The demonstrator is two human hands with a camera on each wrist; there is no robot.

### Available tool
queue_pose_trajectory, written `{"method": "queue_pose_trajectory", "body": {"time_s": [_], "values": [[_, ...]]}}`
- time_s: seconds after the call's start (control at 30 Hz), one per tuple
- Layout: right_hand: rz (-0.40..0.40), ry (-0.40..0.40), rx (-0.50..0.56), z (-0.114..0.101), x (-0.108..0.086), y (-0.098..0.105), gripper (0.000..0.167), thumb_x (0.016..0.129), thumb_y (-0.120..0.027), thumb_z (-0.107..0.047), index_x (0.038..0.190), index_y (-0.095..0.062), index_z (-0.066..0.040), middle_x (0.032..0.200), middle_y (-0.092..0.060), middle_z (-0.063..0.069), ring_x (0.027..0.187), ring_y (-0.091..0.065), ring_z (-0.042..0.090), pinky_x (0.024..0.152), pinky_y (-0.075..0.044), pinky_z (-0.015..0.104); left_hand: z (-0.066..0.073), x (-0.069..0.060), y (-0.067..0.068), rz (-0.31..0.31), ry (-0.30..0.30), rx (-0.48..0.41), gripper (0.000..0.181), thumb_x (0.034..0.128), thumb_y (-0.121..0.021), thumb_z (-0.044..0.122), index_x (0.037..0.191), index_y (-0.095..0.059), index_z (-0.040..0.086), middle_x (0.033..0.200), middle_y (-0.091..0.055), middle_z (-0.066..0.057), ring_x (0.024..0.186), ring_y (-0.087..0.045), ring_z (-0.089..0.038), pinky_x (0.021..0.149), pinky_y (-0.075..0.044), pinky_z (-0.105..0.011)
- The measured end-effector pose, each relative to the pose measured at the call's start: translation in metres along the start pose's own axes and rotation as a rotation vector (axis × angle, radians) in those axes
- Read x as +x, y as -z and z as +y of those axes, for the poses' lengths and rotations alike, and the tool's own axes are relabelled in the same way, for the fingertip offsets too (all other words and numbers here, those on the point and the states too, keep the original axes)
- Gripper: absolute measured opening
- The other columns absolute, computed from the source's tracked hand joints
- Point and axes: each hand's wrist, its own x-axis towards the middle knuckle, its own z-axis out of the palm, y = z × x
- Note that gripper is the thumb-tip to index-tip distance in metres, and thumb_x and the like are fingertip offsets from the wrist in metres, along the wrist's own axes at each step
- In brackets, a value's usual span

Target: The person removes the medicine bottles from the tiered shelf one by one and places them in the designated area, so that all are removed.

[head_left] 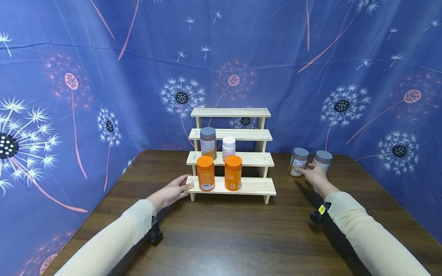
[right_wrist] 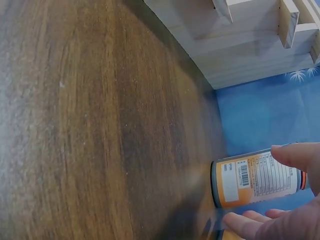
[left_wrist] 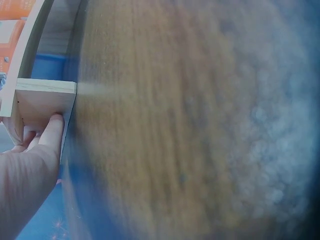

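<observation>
A pale wooden step shelf stands on the table. My left hand holds the left end of its lowest step, with a digit against the side panel in the left wrist view. Over at the right, my right hand is at two grey-lidded jars, the nearer-to-shelf jar and its neighbour. In the right wrist view, the thumb overlaps the upper part of the first jar, while the extended fingers show a gap from it.
Two orange jars, left and right, stand on the lowest step. The step above bears a grey-lidded jar and a small white bottle. Behind the brown table hangs a blue dandelion-patterned cloth.
</observation>
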Motion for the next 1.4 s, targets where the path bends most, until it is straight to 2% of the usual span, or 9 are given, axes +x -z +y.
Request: {"method": "queue_pose_trajectory", "body": {"time_s": [0.17,0.27,0.43,0.5,0.67,0.9,1.0,1.1,1.4], "values": [[0.003,-0.021,-0.023,-0.001,-0.005,0.004,0.080,0.095,-0.059,-0.029,0.145,-0.018,0.018,0.147,-0.030,0.037,0.123,-0.047,0.044,0.096,-0.049,0.043,0.000,0.001,0.000,-0.008,-0.007,-0.004,0.065,0.1018,-0.048,0.011,0.153,-0.010,-0.002,0.153,-0.025,-0.024,0.117,-0.050,-0.014,0.116,-0.034,-0.044],[0.021,-0.025,-0.045,-0.004,-0.009,0.006,0.075,0.094,-0.060,-0.030,0.142,-0.027,0.017,0.141,-0.038,0.035,0.113,-0.052,0.038,0.086,-0.050,0.037,0.001,0.002,0.001,-0.016,-0.005,0.001,0.065,0.1018,-0.049,0.012,0.153,-0.011,-0.001,0.153,-0.026,-0.024,0.118,-0.050,-0.014,0.116,-0.034,-0.043],[-0.004,-0.021,-0.028,-0.008,-0.015,0.006,0.066,0.095,-0.059,-0.028,0.137,-0.035,0.018,0.140,-0.039,0.035,0.120,-0.050,0.042,0.101,-0.049,0.046,0.000,0.002,0.001,-0.017,0.003,0.003,0.064,0.1021,-0.048,0.012,0.153,-0.010,-0.001,0.153,-0.026,-0.023,0.121,-0.048,-0.016,0.116,-0.034,-0.043],[-0.022,-0.010,-0.024,-0.010,-0.017,0.005,0.065,0.095,-0.059,-0.027,0.135,-0.037,0.019,0.140,-0.039,0.036,0.122,-0.050,0.042,0.103,-0.048,0.046,0.000,0.001,0.000,-0.016,0.003,0.001,0.065,0.1021,-0.048,0.011,0.153,-0.010,-0.001,0.154,-0.025,-0.024,0.123,-0.048,-0.018,0.117,-0.033,-0.045],[-0.052,0.011,-0.024,-0.014,-0.021,0.005,0.063,0.095,-0.059,-0.026,0.134,-0.039,0.020,0.139,-0.041,0.037,0.113,-0.059,0.033,0.097,-0.053,0.034,0.000,0.000,0.000,-0.016,0.003,-0.003,0.067,0.1016,-0.049,0.012,0.153,-0.008,-0.002,0.155,-0.022,-0.025,0.128,-0.044,-0.022,0.118,-0.030,-0.047],[-0.071,0.054,0.025,-0.022,-0.027,0.006,0.059,0.096,-0.059,-0.023,0.132,-0.041,0.021,0.130,-0.052,0.035,0.084,-0.062,0.003,0.084,-0.058,0.022,-0.001,0.001,0.000,-0.014,-0.006,0.007,0.068,0.1015,-0.050,0.013,0.153,-0.008,-0.002,0.155,-0.022,-0.025,0.130,-0.042,-0.024,0.118,-0.030,-0.048],[-0.077,0.076,0.040,-0.026,-0.029,0.004,0.060,0.096,-0.060,-0.022,0.131,-0.041,0.022,0.126,-0.055,0.034,0.080,-0.062,0.000,0.076,-0.057,0.016,-0.002,0.001,0.000,-0.012,-0.010,0.016,0.067,0.1018,-0.049,0.013,0.153,-0.009,-0.002,0.154,-0.023,-0.025,0.126,-0.045,-0.022,0.117,-0.031,-0.048],[-0.079,0.091,0.064,-0.030,-0.031,0.002,0.059,0.096,-0.060,-0.022,0.131,-0.041,0.022,0.128,-0.052,0.035,0.084,-0.064,0.003,0.075,-0.057,0.014,-0.002,0.000,0.000,-0.006,-0.010,0.019,0.065,0.1019,-0.049,0.013,0.153,-0.010,-0.002,0.153,-0.025,-0.025,0.123,-0.047,-0.019,0.117,-0.032,-0.047],[-0.064,0.124,0.130,-0.047,-0.038,0.001,0.059,0.096,-0.060,-0.021,0.133,-0.041,0.021,0.118,-0.060,0.020,0.075,-0.061,-0.008,0.081,-0.057,0.018,0.000,-0.003,-0.003,0.001,0.000,0.009,0.067,0.1013,-0.050,0.015,0.153,-0.011,-0.001,0.155,-0.023,-0.024,0.130,-0.042,-0.024,0.117,-0.031,-0.047]]}}
